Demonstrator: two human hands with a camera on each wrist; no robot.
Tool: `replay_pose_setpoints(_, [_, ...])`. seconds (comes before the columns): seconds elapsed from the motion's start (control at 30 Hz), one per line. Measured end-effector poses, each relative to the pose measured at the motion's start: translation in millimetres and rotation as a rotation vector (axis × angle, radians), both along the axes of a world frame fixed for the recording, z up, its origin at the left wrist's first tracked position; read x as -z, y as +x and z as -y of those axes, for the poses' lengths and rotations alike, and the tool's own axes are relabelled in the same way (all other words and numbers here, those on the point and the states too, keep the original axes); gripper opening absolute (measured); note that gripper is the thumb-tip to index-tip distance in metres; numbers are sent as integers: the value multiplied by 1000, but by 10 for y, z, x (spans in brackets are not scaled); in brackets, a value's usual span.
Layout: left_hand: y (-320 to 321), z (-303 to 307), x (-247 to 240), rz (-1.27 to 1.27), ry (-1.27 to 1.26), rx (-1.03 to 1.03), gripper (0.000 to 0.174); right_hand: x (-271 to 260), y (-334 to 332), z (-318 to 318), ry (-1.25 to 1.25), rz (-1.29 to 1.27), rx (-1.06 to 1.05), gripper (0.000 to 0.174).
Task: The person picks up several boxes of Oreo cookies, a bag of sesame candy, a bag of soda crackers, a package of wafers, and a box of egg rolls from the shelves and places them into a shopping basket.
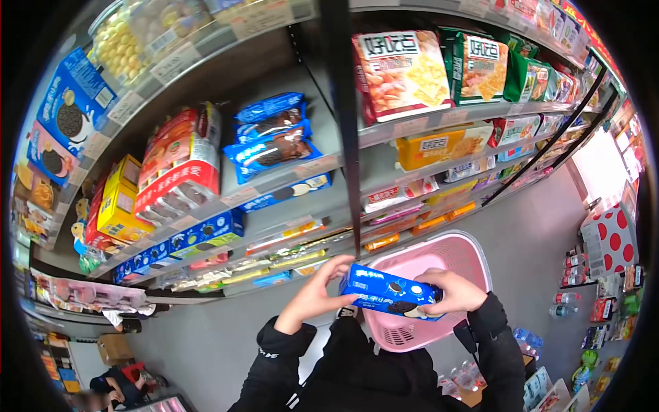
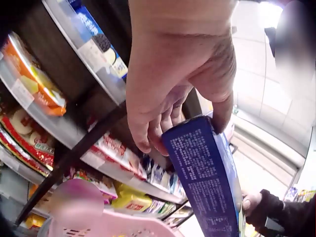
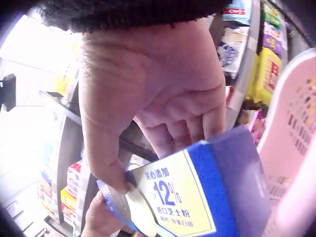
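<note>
Both hands hold a long blue cookie box in front of the body, above a pink plastic basket. My left hand has the box's left end between its thumb and fingers; in the left wrist view, the left hand shows the thumb on one side and fingertips at the other. Gripping the opposite end is my right hand, its thumb across the printed top. In the right wrist view a pale yellow panel on the box reads 12%. Part of the right fingers is hidden behind the box.
Store shelves rise ahead, with blue cookie packs, a red multipack and a large cracker bag. A black upright post divides the shelving. At right, bottles stand near a polka-dot box. Another person sits at lower left.
</note>
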State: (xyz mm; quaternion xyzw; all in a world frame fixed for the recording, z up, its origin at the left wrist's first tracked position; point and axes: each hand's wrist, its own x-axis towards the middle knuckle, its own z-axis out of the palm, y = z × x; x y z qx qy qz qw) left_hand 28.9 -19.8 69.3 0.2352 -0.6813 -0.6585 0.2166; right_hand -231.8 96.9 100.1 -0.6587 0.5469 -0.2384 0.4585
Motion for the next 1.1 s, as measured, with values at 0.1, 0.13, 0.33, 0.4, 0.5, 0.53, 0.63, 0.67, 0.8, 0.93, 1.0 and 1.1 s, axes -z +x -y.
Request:
replay_pose_setpoints(0.1, [368, 205, -568, 167, -422, 22, 59, -272, 378, 309, -189, -95, -25, 48])
replay_pose_setpoints(0.13, [512, 295, -698, 220, -570, 64, 56, -331, 506, 405, -290, -148, -25, 48])
replay_pose_setpoints(0.33, [1010, 725, -973, 371, -953, -157, 49, -501, 1122, 1010, -608, -227, 74, 41])
replay_pose_setpoints(0.4, [1078, 803, -937, 443, -995, -188, 50, -463, 1264, 1171, -669, -275, 98, 41])
replay_pose_setpoints(0.5, [1163, 947, -832, 452, -961, -269, 54, -401, 1413, 1374, -760, -352, 159, 39])
replay_pose_setpoints(0.53, [1172, 1002, -783, 449, -959, -253, 54, -372, 1440, 1445, -837, -402, 189, 38])
replay_pose_setpoints(0.63, [1166, 1139, -591, 535, -1125, -367, 54, -288, 1469, 1683, -818, -539, 201, 35])
replay_pose_setpoints(0.67, [1157, 1173, -539, 529, -1124, -348, 54, -289, 1472, 1744, -731, -589, 188, 39])
replay_pose_setpoints(0.8, [1123, 1269, -440, 592, -1126, -375, 53, -265, 1493, 1946, -665, -605, 141, 30])
replay_pose_setpoints(0.93, [1111, 1310, -352, 676, -1169, -352, 52, 53, 1500, 2149, -803, -653, 193, 25])
replay_pose_setpoints(1.0, [1104, 1309, -335, 694, -1222, -346, 51, 145, 1485, 2199, -893, -687, 214, 20])
replay_pose_setpoints(1.1, [1108, 1308, -326, 708, -1245, -345, 50, 211, 1475, 2185, -848, -641, 197, 22])
